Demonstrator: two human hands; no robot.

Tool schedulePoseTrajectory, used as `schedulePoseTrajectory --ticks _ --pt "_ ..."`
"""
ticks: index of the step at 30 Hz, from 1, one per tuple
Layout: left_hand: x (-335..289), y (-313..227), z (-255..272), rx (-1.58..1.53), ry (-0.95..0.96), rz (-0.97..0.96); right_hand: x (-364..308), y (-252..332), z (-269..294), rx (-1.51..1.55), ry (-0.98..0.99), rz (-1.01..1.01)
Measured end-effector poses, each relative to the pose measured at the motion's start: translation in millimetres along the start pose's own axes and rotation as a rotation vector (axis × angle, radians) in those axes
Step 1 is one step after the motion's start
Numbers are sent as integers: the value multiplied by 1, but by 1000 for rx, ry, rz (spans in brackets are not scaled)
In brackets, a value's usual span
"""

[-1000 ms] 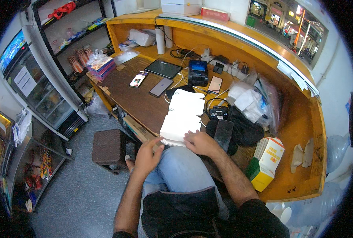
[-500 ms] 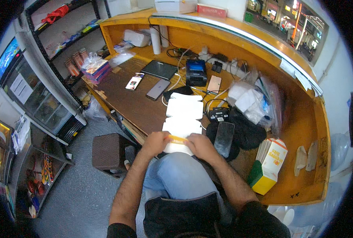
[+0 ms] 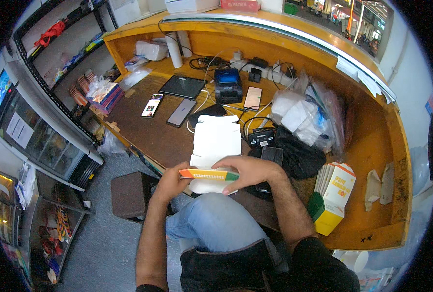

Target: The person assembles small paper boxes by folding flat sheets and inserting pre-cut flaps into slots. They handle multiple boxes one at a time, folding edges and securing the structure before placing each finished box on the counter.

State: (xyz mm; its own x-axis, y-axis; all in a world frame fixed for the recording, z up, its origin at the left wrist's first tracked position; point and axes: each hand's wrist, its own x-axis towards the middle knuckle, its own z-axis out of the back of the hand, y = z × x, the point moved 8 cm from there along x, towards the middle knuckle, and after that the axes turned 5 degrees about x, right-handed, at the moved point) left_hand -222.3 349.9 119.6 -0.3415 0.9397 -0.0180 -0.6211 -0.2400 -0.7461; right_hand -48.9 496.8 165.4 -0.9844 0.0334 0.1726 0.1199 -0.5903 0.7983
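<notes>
A flat, partly folded cardboard box (image 3: pixel 217 141) lies at the table's near edge above my knee, its plain white inside facing up. One narrow panel stands folded up across it, showing orange, yellow and green print. My left hand (image 3: pixel 171 182) pinches the orange end of that panel. At the green end, my right hand (image 3: pixel 256 171) grips it with the thumb below and the fingers above. The box's far flaps lie beside a dark pouch (image 3: pixel 209 111).
Folded printed cartons (image 3: pixel 334 194) stand at the right. Phones (image 3: pixel 181 113), a black tablet (image 3: pixel 182 86), a card machine (image 3: pixel 228 85) and cables lie farther back. Plastic bags (image 3: pixel 301 119) and black cloth (image 3: pixel 299 155) are heaped right of the box. A brown stool (image 3: pixel 132 194) stands left.
The printed panel has come further up and shows more of its coloured side. My hands have moved apart to its two ends. The whole view has shifted slightly.
</notes>
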Motion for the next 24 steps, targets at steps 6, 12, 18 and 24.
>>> schedulePoseTrajectory --ticks 6,12,18,24 --pt "-3 23 -15 -129 8 29 -14 -49 -15 175 155 -506" --pt "20 17 -24 -59 -135 156 -7 -100 -13 815 -337 -521" --pt "26 48 -35 -383 -172 201 -9 -91 -12 541 -135 -271" --pt "-29 -21 7 6 -909 -198 4 3 11 -516 -614 116"
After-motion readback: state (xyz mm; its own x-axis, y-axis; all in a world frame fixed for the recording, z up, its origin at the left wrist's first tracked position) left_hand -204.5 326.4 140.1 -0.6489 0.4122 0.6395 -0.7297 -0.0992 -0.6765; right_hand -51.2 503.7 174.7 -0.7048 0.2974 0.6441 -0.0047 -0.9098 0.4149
